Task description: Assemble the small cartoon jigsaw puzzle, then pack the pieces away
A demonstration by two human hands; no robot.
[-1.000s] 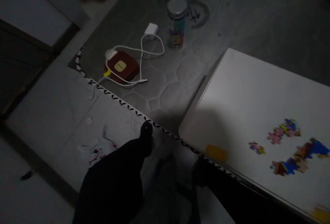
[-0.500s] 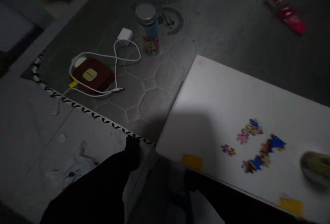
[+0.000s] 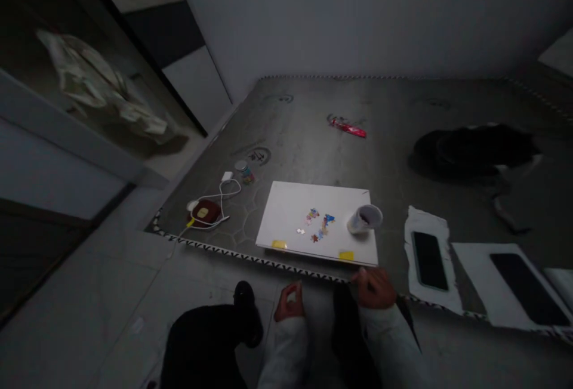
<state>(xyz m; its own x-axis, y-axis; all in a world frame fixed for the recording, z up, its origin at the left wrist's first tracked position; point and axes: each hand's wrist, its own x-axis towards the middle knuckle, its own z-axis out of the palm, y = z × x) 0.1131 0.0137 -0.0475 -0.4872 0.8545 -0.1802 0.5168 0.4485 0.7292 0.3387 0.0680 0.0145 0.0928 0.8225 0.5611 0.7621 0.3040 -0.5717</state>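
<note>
My left hand (image 3: 289,302) hangs in front of the white board (image 3: 280,213), its thumb and fingers curled into a ring; whether anything small is pinched there cannot be made out. Just below the board's right front corner, my right hand (image 3: 375,287) is closed with bent fingers, what it holds, if anything, hidden. On the board lie a few joined colourful puzzle pieces (image 3: 323,231) in a curved chain, and a loose pale piece (image 3: 301,231) nearby. A translucent cup (image 3: 357,222) with dark contents stands on the board's right side. Yellow tape (image 3: 279,244) marks the front edge.
The board rests on a grey quilted mat (image 3: 295,150). Left of it are a jar (image 3: 247,175), a white cable (image 3: 230,192) and a brown case (image 3: 206,213). Phones (image 3: 430,259) lie to the right. Farther back are a red object (image 3: 351,129) and a dark bundle (image 3: 478,147).
The view has lifted and widened, taking in the wall, the phones and the whole cup. Both my hands now show in front of the board; neither was clearly visible before.
</note>
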